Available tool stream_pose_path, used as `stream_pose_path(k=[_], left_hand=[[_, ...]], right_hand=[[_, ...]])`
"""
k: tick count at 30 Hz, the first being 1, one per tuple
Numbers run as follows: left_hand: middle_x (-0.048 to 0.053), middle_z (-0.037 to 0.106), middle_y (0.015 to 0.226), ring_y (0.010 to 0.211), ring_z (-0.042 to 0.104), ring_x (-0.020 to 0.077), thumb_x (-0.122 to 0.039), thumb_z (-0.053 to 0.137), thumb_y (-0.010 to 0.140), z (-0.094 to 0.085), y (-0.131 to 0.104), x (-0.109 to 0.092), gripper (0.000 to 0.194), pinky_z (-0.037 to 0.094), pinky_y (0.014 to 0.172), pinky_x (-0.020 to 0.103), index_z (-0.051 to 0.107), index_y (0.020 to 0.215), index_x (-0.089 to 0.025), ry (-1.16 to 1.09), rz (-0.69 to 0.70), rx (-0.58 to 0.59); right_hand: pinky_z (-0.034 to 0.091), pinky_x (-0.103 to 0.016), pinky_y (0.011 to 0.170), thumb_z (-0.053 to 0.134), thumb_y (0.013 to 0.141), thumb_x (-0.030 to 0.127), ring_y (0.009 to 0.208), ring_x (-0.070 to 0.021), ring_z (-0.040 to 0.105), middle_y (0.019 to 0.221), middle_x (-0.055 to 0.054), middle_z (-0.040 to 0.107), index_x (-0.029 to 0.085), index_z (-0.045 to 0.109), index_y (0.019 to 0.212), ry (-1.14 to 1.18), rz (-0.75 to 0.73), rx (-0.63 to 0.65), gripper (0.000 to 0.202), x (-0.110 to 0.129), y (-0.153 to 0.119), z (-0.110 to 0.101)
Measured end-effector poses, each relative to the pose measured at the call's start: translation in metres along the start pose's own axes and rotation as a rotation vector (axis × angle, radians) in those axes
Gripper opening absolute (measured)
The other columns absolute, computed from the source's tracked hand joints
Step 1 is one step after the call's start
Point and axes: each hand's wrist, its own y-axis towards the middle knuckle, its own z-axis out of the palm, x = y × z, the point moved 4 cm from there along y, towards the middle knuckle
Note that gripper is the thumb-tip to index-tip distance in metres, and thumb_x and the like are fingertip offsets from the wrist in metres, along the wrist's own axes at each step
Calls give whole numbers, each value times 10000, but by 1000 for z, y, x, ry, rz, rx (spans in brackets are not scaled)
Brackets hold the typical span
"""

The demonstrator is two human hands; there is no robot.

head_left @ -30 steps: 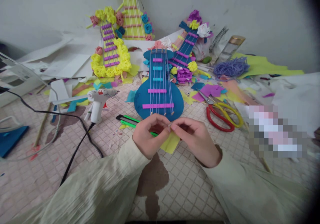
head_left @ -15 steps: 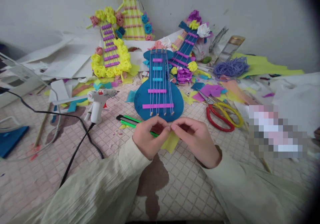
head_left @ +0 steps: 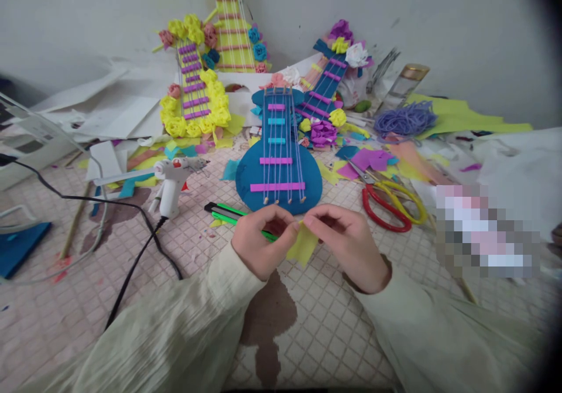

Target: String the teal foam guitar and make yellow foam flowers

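Observation:
A small piece of yellow crepe paper (head_left: 302,248) hangs between my two hands. Its top edge is pinched by my left hand (head_left: 266,241), thumb and forefinger together. My right hand (head_left: 345,243) pinches the same edge just beside it, the fingertips almost meeting. Right behind my hands lies a blue paper guitar (head_left: 281,173) with pale strings and pink and light-blue strips across it. A green utility knife (head_left: 228,212) lies partly behind my left hand. Scissors (head_left: 386,205) with one red and one yellow handle lie beyond my right hand.
A white glue gun (head_left: 171,185) with a black cord stands at the left. Decorated paper guitars, one with yellow flowers (head_left: 195,82), lean at the back. Purple yarn (head_left: 406,118), a jar (head_left: 406,82) and paper scraps (head_left: 369,160) lie to the right.
My fingertips have parted slightly, with the right hand shifted a little rightward. More of the yellow paper's upper edge shows between them.

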Motion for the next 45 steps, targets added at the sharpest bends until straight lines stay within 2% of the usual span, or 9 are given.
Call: stream_pose_path(k=[12, 18, 25, 30, 34, 36, 40, 42, 45], left_hand=[[12, 595, 569, 512, 547, 105, -229, 558, 699, -1, 0, -1, 115, 468, 503, 213, 575, 625, -143, -7, 1, 1], [12, 591, 557, 506, 543, 107, -216, 550, 691, -1, 0, -1, 108, 468, 494, 216, 570, 614, -143, -19, -14, -8], [8, 591, 566, 508, 542, 100, -236, 557, 705, -1, 0, -1, 125, 468, 497, 207, 567, 621, -145, -27, 2, 1], [31, 624, 678, 580, 571, 126, -331, 605, 698, 7, -3, 1, 219, 488, 538, 237, 579, 806, -142, -55, -16, 121], [22, 607, 618, 553, 561, 119, -296, 531, 754, 5, -1, 3, 167, 475, 528, 229, 579, 700, -145, -43, -3, 105], [13, 592, 584, 527, 549, 110, -276, 516, 757, 3, 0, 2, 175, 462, 511, 217, 571, 653, -146, -34, 13, 90], [1, 572, 548, 505, 524, 101, -265, 515, 747, 3, 0, 0, 185, 441, 496, 206, 555, 608, -150, 4, 39, 136], [5, 579, 569, 520, 526, 106, -276, 522, 743, 5, -1, 0, 166, 447, 507, 213, 568, 645, -150, 8, 35, 152], [8, 583, 597, 538, 526, 109, -296, 529, 743, 6, -1, 1, 167, 445, 508, 213, 581, 688, -147, -11, 23, 190]], right_hand=[[431, -245, 543, 582, 732, 281, 596, -115, 520, 639, 3, 592, 182, 611, 674, 37, 18, -2, 119, -1, 0, 0], [385, -236, 482, 559, 743, 288, 522, -95, 459, 573, 22, 535, 186, 611, 651, 147, -4, -25, 147, 0, 1, -2], [427, -245, 526, 595, 714, 276, 573, -110, 509, 622, 5, 585, 182, 609, 658, 33, -6, -12, 110, 2, 1, -2], [413, -226, 504, 604, 713, 275, 558, -95, 494, 631, 16, 571, 184, 601, 669, 160, 28, -67, 102, -4, 2, -3], [406, -226, 487, 601, 723, 304, 563, -101, 494, 631, 17, 556, 193, 597, 692, 267, 31, -82, 115, -8, 3, -4], [425, -237, 526, 596, 728, 307, 598, -110, 515, 661, 10, 581, 197, 607, 700, 227, -10, -48, 113, -4, 3, -3], [436, -251, 554, 594, 723, 295, 611, -121, 524, 646, 6, 590, 194, 608, 665, 90, -28, 9, 118, 1, 1, -2], [429, -250, 543, 603, 715, 296, 596, -120, 515, 622, 9, 580, 193, 605, 649, 77, -11, -16, 122, 0, 1, -2], [422, -241, 544, 619, 707, 306, 596, -112, 516, 642, 11, 587, 197, 614, 663, 175, 2, -86, 117, -5, 3, -4]])
